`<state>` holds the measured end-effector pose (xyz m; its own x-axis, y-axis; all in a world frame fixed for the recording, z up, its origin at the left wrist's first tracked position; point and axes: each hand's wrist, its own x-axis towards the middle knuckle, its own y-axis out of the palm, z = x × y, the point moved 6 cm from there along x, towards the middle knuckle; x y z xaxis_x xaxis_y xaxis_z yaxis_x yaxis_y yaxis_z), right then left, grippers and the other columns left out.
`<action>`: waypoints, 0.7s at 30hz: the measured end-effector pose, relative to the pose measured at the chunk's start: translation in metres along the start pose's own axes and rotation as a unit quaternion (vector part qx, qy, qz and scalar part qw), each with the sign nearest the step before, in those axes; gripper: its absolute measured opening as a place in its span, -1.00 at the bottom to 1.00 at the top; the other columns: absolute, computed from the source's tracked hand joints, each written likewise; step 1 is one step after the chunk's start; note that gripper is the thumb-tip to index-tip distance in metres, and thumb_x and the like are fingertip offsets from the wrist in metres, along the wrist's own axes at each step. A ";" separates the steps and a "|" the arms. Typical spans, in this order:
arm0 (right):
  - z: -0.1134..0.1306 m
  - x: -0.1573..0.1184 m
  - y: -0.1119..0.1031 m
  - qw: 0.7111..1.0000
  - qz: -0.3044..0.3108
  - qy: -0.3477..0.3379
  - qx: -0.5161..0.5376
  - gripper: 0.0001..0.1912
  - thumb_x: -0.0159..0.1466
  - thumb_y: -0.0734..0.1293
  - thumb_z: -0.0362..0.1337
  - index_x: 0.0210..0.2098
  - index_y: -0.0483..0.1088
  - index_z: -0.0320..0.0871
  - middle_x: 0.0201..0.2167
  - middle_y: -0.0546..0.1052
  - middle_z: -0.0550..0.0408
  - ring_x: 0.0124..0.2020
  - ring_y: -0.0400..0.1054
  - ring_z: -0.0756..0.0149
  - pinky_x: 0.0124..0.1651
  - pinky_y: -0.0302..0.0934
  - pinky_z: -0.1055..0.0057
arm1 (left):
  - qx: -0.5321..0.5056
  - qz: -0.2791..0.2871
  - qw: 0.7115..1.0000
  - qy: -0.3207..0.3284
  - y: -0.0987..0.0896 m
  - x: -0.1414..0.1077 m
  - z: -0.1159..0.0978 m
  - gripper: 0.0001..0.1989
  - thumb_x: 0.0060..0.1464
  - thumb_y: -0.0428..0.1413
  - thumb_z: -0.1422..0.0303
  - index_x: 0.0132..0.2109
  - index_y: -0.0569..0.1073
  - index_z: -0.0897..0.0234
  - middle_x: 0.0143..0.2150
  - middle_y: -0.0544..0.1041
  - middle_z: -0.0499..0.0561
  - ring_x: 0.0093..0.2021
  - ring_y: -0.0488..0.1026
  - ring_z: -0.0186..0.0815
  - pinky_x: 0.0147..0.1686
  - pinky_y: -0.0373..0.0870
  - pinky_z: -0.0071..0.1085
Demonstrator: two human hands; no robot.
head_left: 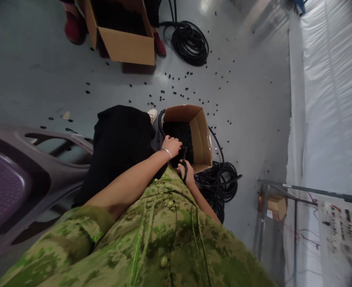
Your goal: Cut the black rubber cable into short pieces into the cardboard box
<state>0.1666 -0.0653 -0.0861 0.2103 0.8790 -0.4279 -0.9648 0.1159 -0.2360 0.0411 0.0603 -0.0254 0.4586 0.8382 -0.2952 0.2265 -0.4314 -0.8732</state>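
An open cardboard box [201, 135] stands on the floor before me, a heap of small black pieces [182, 133] inside. Over its near left part, my left hand [172, 146] is closed around a black hose [160, 119] that curves over the box's left side; the hose end at my fingers is hard to make out. My right hand [188, 173], at the near edge of the box, grips black-handled scissors [184, 169]. Their blades point away from me, just right of my left fingertips.
Coiled black hose [223, 181] lies right of the box, another coil [190, 43] farther off. Small black rings are scattered on the floor [253, 111]. A person's red shoes [74, 28] flank a second box [130, 46]. A chair [56, 137] is left, a metal frame [295, 189] right.
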 end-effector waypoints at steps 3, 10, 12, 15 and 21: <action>0.001 0.000 0.000 1.000 0.001 0.000 -0.002 -0.65 0.21 0.42 -0.10 -0.08 0.47 -0.16 -0.54 0.50 0.14 -0.53 0.36 0.34 -0.43 0.26 0.45 | -0.004 0.002 1.000 -0.002 0.001 0.000 0.001 -0.76 0.24 0.04 0.37 -0.12 0.60 0.16 -0.05 0.60 0.12 0.01 0.44 -0.10 0.06 0.05 -0.10; 0.002 -0.001 -0.001 1.000 0.003 0.000 -0.007 -0.62 0.20 0.44 -0.10 -0.07 0.48 -0.16 -0.53 0.52 0.15 -0.51 0.38 0.35 -0.38 0.29 0.45 | -0.013 -0.003 1.000 -0.002 0.004 0.002 0.002 -0.77 0.23 0.04 0.37 -0.12 0.61 0.13 -0.06 0.60 0.10 0.00 0.45 -0.11 0.05 0.06 -0.10; 0.002 -0.001 0.000 1.000 0.002 0.004 -0.008 -0.61 0.19 0.44 -0.08 -0.06 0.48 -0.16 -0.53 0.51 0.16 -0.52 0.37 0.35 -0.39 0.29 0.45 | -0.007 -0.001 1.000 0.000 0.004 0.002 0.001 -0.76 0.23 0.04 0.37 -0.12 0.61 0.14 -0.07 0.61 0.11 -0.01 0.45 -0.11 0.05 0.06 -0.10; 0.003 -0.001 0.000 1.000 0.002 0.003 -0.008 -0.60 0.20 0.44 -0.06 -0.06 0.47 -0.16 -0.54 0.51 0.17 -0.53 0.36 0.36 -0.40 0.29 0.45 | 0.001 0.001 1.000 0.001 0.004 0.001 0.000 -0.75 0.24 0.03 0.37 -0.11 0.61 0.15 -0.07 0.60 0.13 -0.01 0.46 -0.11 0.05 0.06 -0.10; 0.001 -0.001 0.000 1.000 -0.004 -0.005 -0.019 -0.59 0.21 0.42 0.00 -0.08 0.47 -0.14 -0.56 0.47 0.22 -0.55 0.32 0.39 -0.45 0.24 0.48 | 0.003 -0.002 1.000 -0.001 0.006 0.002 0.001 -0.76 0.23 0.04 0.36 -0.12 0.61 0.13 -0.07 0.61 0.11 0.00 0.46 -0.12 0.06 0.08 -0.11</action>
<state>0.1663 -0.0660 -0.0851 0.2154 0.8829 -0.4172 -0.9566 0.1050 -0.2717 0.0427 0.0600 -0.0312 0.4561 0.8408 -0.2914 0.2239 -0.4254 -0.8769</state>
